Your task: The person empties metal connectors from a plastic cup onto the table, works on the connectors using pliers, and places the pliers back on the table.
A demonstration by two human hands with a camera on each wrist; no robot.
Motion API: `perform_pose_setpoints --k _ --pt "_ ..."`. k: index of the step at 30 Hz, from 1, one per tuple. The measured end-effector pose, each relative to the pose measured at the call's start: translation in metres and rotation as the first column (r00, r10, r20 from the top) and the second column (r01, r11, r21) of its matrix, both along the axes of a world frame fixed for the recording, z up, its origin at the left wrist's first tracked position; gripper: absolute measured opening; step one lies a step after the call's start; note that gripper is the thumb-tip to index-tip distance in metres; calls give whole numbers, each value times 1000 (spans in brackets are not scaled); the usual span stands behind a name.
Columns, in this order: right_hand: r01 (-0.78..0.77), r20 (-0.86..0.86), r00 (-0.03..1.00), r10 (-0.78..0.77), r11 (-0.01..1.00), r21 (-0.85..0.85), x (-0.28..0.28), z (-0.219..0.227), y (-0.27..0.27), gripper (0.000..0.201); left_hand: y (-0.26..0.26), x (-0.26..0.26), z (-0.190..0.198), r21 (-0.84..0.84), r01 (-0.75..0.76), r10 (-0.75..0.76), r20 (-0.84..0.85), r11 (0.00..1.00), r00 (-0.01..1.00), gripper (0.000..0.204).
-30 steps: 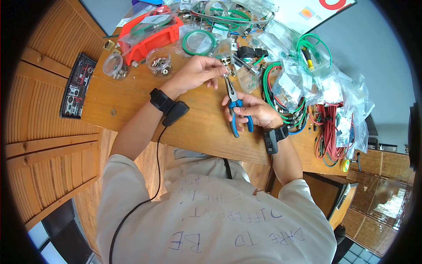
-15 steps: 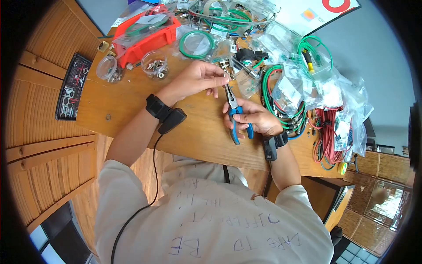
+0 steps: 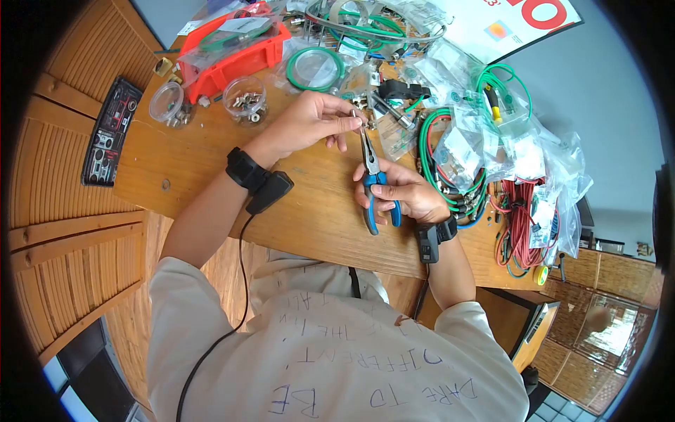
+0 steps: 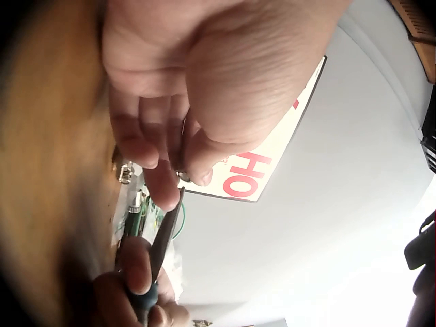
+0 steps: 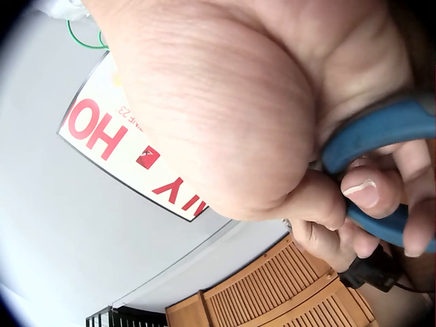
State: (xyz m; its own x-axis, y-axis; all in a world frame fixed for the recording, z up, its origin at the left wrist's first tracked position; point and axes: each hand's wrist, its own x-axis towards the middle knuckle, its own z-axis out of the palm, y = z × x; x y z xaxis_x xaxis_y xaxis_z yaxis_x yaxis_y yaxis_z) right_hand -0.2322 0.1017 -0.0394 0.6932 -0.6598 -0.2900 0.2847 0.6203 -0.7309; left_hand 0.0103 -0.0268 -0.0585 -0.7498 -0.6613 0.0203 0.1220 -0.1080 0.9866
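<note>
In the head view my left hand (image 3: 309, 126) is over the table, pinching a small shiny metal piece (image 4: 182, 175) between thumb and fingers. Most of that piece hides behind the fingertips, so its exact kind cannot be told. My right hand (image 3: 411, 195) grips long-nose pliers (image 3: 370, 160) by their blue handles (image 5: 381, 129). The plier nose (image 4: 165, 246) points away from my body, its tips right at the left fingertips. In the right wrist view the thumb and fingers wrap round the handles.
Two clear tubs (image 3: 245, 100) of small metal fittings and a red bin (image 3: 235, 63) stand at the back left. Coiled green cables (image 3: 429, 144), bagged parts (image 3: 457, 141) and a red cable bundle (image 3: 520, 225) crowd the right side. Wrist camera cables trail over the shirt.
Both hands keep their grips and the plier tips stay close to the left fingertips. The head view has shifted slightly, moving the table's things a little leftward in it.
</note>
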Motion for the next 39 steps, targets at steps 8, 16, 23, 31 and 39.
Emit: perform_pose_setpoints --k 8,16,23,31,39 --pt "7 -35 999 -8 1000 -15 3 5 1 33 0 -1 1 -48 39 -38 28 998 999 29" --pt "-11 -26 1000 11 1000 -7 2 3 1 33 5 -2 8 -49 66 -63 55 997 996 29" --pt "-18 -86 996 17 1000 -9 4 9 0 33 6 -4 6 -46 48 -47 22 998 999 30" --pt "24 -82 996 -24 1000 1 5 6 3 32 3 -4 -1 -54 39 -39 9 998 999 31" --pt "51 -84 995 -51 999 1 4 3 4 32 3 -6 -1 -43 -39 37 -51 998 998 31"
